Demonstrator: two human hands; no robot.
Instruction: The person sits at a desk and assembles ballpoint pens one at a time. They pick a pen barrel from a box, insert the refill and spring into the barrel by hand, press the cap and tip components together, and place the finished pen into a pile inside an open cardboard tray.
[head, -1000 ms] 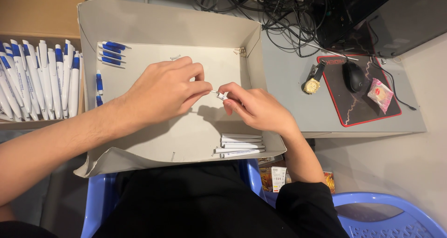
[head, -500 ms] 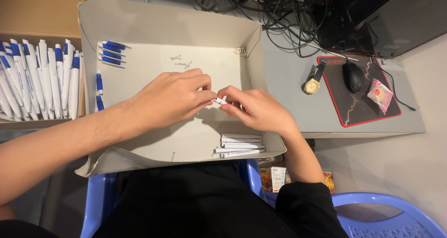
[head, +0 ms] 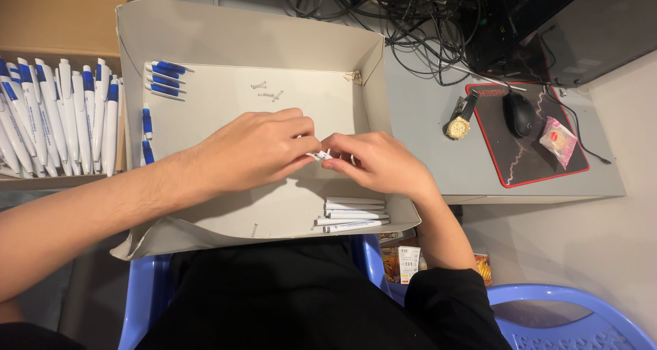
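My left hand (head: 256, 148) and right hand (head: 380, 160) meet over the cardboard tray (head: 205, 39), fingertips pinching a small white pen part (head: 320, 156) between them. White pen barrels (head: 352, 214) lie just below my right hand; blue-and-white pens (head: 164, 78) sit in the tray's far left corner.

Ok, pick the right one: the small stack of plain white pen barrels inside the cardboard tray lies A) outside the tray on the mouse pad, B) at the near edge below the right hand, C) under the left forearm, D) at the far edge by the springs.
B: the white pen barrels lie against the near wall of the cardboard tray, just below the right hand.
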